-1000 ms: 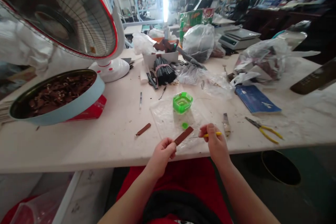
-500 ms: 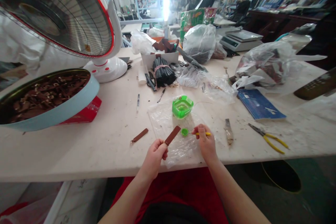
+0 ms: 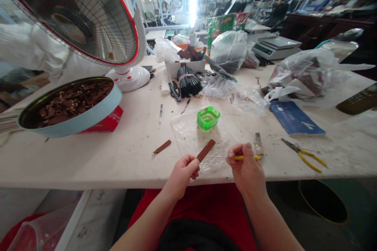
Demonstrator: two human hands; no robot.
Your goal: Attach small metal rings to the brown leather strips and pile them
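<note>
My left hand [image 3: 184, 173] pinches the lower end of a brown leather strip [image 3: 206, 149] above a clear plastic sheet [image 3: 183, 135]. In my right hand [image 3: 246, 166] is a yellow-handled tool [image 3: 240, 157], its thin metal tip pointing left at the strip's lower edge. The strip partly covers a small green cap behind it. Beyond the strip stands a green container [image 3: 208, 117]. Another brown strip with a metal ring [image 3: 162, 147] lies left of the sheet.
Around the hands are a round tin of brown pieces [image 3: 70, 119], a fan [image 3: 128, 78], two pens, yellow-handled pliers [image 3: 304, 155], a blue booklet [image 3: 296, 118] and a wrapped blade [image 3: 258, 144]. Black strips [image 3: 188, 83], plastic bags [image 3: 229, 49] and a scale [image 3: 275, 47] stand farther back.
The tool's tip has come to the strip's lower edge, with my right hand turned more upright. The strip now hides most of the green cap. The whole view has shifted slightly.
</note>
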